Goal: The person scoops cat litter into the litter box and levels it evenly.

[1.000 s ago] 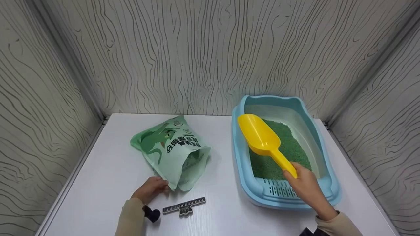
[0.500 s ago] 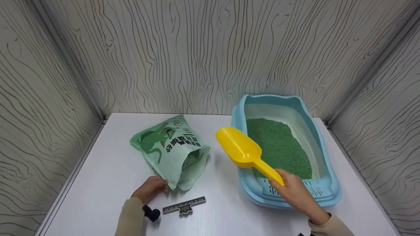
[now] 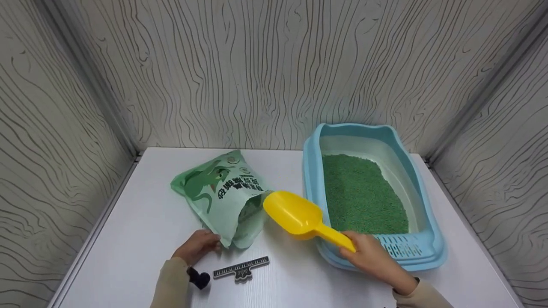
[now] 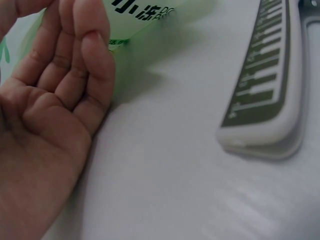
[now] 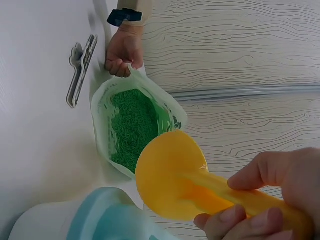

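Note:
In the head view my right hand grips the handle of a yellow scoop, its bowl bare inside. The scoop's tip is at the mouth of a light green cat litter bag lying on its side. My left hand pinches the near corner of the bag's open edge. From the right wrist, green litter pellets show inside the bag. On the right stands a blue litter box with green litter spread over much of its floor.
A clip with a piano-key pattern lies on the white table in front of the bag. Wood-grain panels enclose the back and both sides. The litter box's raised rim stands beside the right hand.
My right hand has carried the scoop left and toward me, from above the litter box to the bag's mouth. The left hand and the bag stay in place.

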Tool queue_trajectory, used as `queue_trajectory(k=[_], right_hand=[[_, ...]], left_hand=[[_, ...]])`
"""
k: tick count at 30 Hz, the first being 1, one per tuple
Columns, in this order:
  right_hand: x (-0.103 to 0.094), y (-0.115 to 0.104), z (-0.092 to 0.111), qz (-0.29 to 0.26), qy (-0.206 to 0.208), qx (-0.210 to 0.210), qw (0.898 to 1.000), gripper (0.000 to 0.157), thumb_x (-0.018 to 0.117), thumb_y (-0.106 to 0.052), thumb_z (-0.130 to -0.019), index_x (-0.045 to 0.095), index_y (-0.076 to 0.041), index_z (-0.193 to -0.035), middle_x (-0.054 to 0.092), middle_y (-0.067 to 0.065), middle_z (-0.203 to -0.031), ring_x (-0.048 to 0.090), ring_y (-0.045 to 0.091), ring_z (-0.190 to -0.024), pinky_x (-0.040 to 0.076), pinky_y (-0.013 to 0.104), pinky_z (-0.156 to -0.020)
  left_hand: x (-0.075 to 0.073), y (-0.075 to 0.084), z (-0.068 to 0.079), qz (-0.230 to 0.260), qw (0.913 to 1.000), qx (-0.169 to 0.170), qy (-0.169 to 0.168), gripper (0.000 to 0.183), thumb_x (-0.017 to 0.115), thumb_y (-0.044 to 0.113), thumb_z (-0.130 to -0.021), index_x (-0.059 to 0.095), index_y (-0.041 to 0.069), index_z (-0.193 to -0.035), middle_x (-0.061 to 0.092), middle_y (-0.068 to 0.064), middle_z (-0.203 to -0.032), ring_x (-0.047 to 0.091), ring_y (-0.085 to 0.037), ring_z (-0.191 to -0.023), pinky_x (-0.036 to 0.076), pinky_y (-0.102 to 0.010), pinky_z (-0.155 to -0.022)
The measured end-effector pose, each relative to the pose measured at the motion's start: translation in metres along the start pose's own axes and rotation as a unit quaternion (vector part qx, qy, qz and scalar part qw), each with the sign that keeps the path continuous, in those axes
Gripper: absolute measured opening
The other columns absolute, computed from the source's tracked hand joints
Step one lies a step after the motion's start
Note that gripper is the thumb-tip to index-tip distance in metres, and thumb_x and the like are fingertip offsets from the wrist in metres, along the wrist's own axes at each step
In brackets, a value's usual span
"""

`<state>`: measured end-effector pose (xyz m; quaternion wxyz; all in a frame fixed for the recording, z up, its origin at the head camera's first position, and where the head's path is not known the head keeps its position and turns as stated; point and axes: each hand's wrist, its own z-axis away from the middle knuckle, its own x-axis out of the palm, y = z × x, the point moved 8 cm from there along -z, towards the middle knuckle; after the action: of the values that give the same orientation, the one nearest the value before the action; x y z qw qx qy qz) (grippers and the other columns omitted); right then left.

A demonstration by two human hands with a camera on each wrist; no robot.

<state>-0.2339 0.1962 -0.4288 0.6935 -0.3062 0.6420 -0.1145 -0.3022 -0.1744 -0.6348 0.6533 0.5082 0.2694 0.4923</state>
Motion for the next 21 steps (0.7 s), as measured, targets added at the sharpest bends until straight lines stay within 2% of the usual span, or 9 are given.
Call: queue_trajectory(k=[5, 9, 17, 21], right_hand=[[0.013, -0.008, -0.002, 0.005, -0.005, -0.047, 0.999, 0.026, 0.062, -0.011, -0.076, 0.064, 0.002, -0.098, 0.063, 0.005, -0.071, 0.038, -0.001, -0.053, 0.034, 0.017, -0.048], [0.024, -0.013, -0.005, 0.011, -0.005, -0.060, 0.998, 0.025, 0.062, -0.011, -0.076, 0.064, 0.001, -0.097, 0.064, 0.006, -0.071, 0.039, -0.001, -0.053, 0.036, 0.017, -0.048], [0.037, -0.024, -0.013, 0.032, 0.001, -0.061, 0.998, 0.018, 0.063, -0.011, -0.077, 0.064, -0.002, -0.093, 0.061, 0.005, -0.066, 0.040, 0.003, -0.053, 0.035, 0.018, -0.049], [0.046, -0.029, -0.015, 0.049, -0.003, -0.055, 0.997, 0.021, 0.063, -0.011, -0.080, 0.062, -0.002, -0.099, 0.061, 0.005, -0.068, 0.043, 0.006, -0.055, 0.036, 0.020, -0.050]], left_hand=[[-0.001, -0.003, -0.002, 0.000, 0.9999, -0.010, -0.001, 0.016, 0.053, 0.013, -0.089, 0.062, 0.014, -0.076, 0.061, 0.007, -0.073, 0.059, -0.007, -0.073, 0.050, -0.024, -0.077], [-0.001, -0.003, -0.002, -0.001, 0.9999, -0.013, 0.003, 0.013, 0.055, 0.014, -0.088, 0.063, 0.014, -0.078, 0.062, 0.008, -0.074, 0.060, -0.007, -0.073, 0.051, -0.024, -0.077], [0.002, 0.003, 0.000, -0.002, 1.0000, 0.002, -0.001, 0.009, 0.059, 0.017, -0.085, 0.064, 0.014, -0.078, 0.063, 0.008, -0.073, 0.060, -0.006, -0.072, 0.050, -0.023, -0.076], [0.001, 0.002, 0.000, -0.009, 1.0000, 0.001, -0.001, 0.010, 0.059, 0.018, -0.086, 0.064, 0.015, -0.078, 0.063, 0.009, -0.073, 0.060, -0.006, -0.072, 0.050, -0.023, -0.076]])
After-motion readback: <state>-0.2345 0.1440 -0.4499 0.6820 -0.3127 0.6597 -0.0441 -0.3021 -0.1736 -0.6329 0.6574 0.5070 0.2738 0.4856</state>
